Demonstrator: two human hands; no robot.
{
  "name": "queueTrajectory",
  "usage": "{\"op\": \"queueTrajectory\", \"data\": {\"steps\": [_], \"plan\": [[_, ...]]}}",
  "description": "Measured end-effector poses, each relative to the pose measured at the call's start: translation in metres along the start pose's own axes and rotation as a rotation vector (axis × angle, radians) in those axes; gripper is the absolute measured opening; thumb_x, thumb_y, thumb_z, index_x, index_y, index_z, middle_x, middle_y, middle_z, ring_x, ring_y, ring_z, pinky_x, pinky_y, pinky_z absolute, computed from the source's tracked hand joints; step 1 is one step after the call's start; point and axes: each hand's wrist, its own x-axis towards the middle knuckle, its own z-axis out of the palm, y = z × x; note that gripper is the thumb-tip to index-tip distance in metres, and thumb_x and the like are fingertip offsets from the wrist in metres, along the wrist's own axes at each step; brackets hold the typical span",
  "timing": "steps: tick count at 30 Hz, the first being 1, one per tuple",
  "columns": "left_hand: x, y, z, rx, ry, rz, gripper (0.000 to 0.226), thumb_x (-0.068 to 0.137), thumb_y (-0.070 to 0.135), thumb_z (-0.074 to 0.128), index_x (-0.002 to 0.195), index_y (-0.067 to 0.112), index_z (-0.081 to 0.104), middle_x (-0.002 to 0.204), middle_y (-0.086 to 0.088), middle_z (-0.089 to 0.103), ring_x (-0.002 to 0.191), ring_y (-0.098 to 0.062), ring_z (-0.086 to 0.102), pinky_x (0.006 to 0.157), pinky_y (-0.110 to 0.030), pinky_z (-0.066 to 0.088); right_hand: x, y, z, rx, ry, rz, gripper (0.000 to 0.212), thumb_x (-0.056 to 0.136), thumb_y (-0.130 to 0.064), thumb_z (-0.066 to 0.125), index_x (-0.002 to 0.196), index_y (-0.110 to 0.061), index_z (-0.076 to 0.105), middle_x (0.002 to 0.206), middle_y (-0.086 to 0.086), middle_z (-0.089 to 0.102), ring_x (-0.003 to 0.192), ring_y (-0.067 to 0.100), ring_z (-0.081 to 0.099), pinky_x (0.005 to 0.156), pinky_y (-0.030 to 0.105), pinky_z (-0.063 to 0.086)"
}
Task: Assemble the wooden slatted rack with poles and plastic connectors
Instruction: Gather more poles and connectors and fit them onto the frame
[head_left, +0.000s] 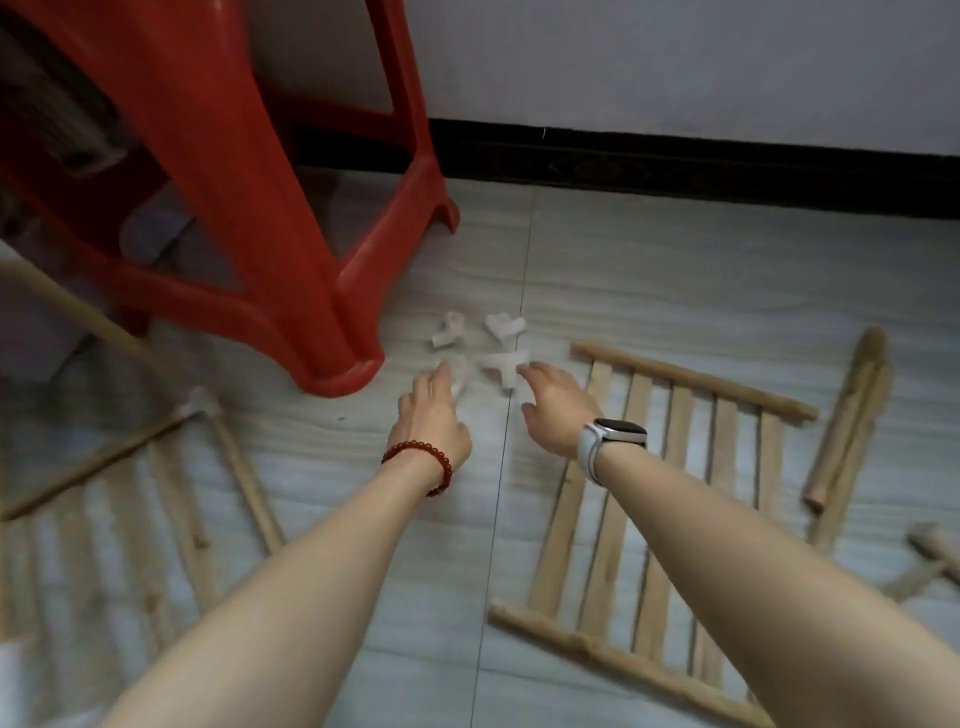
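Note:
Several white plastic connectors (503, 327) lie on the tiled floor beside a red stool leg. My left hand (434, 410), with a red bead bracelet, reaches over the nearest left connector (457, 387), fingers touching it; the grip is blurred. My right hand (553, 402), wearing a watch, has its fingertips at another connector (504, 364), fingers loosely extended. A wooden slatted panel (654, 499) lies flat to the right. A second slatted panel (119, 519) with a pole fitted lies at the left, blurred.
A red plastic stool (249, 208) stands at the upper left, its leg close to the connectors. Loose wooden poles (847, 436) lie at the far right, more pieces (930, 561) beyond them. A white wall with black skirting (675, 166) runs along the back.

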Motion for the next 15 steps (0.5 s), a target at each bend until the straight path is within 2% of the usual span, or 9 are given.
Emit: {"op": "queueTrajectory", "data": {"steps": [3,6,8,10,11,13,15], "plan": [[0.043,0.001,0.009,0.045,0.002,0.106,0.081,0.086,0.003,0.047,0.149,0.023,-0.001,0.157,0.002,-0.004,0.142,-0.026,0.005,0.108,-0.042,0.026,0.027,0.005,0.008,-0.010,0.035,-0.009,0.059,0.095,-0.010,0.040,0.149,-0.015,0.016,0.158,-0.001,0.007,0.145,0.019,0.007,0.111,0.045,0.026],[0.069,0.003,0.016,0.118,-0.134,0.151,0.080,0.088,0.002,0.046,0.149,0.020,-0.002,0.157,0.004,-0.008,0.144,-0.024,-0.008,0.115,-0.045,0.019,0.045,0.012,0.010,-0.044,0.038,-0.021,0.067,0.094,-0.007,0.042,0.150,-0.019,0.007,0.159,-0.004,-0.001,0.145,0.017,0.000,0.112,0.046,0.022],[0.075,0.000,0.024,0.129,-0.204,0.139,0.074,0.088,0.003,0.047,0.149,0.017,0.007,0.157,0.003,-0.004,0.144,-0.024,-0.008,0.116,-0.043,0.016,0.054,0.012,0.018,-0.064,0.004,-0.035,0.069,0.094,-0.009,0.041,0.150,-0.021,0.002,0.159,-0.005,-0.005,0.145,0.016,-0.004,0.114,0.047,0.016],[0.076,-0.004,0.032,0.120,-0.161,0.143,0.060,0.088,0.004,0.049,0.143,0.013,0.027,0.154,-0.003,0.011,0.143,-0.023,0.005,0.114,-0.036,0.021,0.059,0.010,0.028,-0.070,-0.036,-0.057,0.067,0.096,-0.014,0.039,0.150,-0.022,0.001,0.159,-0.005,-0.004,0.145,0.017,-0.005,0.114,0.047,0.012],[0.074,-0.006,0.034,0.135,-0.124,0.155,0.051,0.088,0.004,0.049,0.137,0.010,0.036,0.147,-0.006,0.020,0.141,-0.023,0.013,0.112,-0.033,0.026,0.059,0.009,0.032,-0.063,-0.035,-0.067,0.064,0.096,-0.016,0.040,0.150,-0.021,0.006,0.158,-0.003,0.002,0.145,0.019,-0.002,0.113,0.047,0.015],[0.070,-0.010,0.036,0.190,-0.058,0.151,0.041,0.086,0.000,0.048,0.126,0.006,0.045,0.135,-0.010,0.029,0.132,-0.024,0.023,0.102,-0.032,0.036,0.054,0.011,0.036,-0.099,0.008,-0.087,0.051,0.096,-0.019,0.042,0.145,-0.016,0.028,0.150,0.006,0.022,0.139,0.027,0.015,0.104,0.045,0.030],[0.062,-0.017,0.038,0.201,-0.010,0.081,0.037,0.084,-0.005,0.045,0.120,0.004,0.049,0.130,-0.010,0.032,0.125,-0.027,0.027,0.091,-0.033,0.043,0.041,0.013,0.042,-0.222,0.055,-0.105,0.037,0.093,-0.011,0.044,0.130,-0.008,0.046,0.135,0.011,0.036,0.127,0.030,0.026,0.092,0.042,0.041]]}}
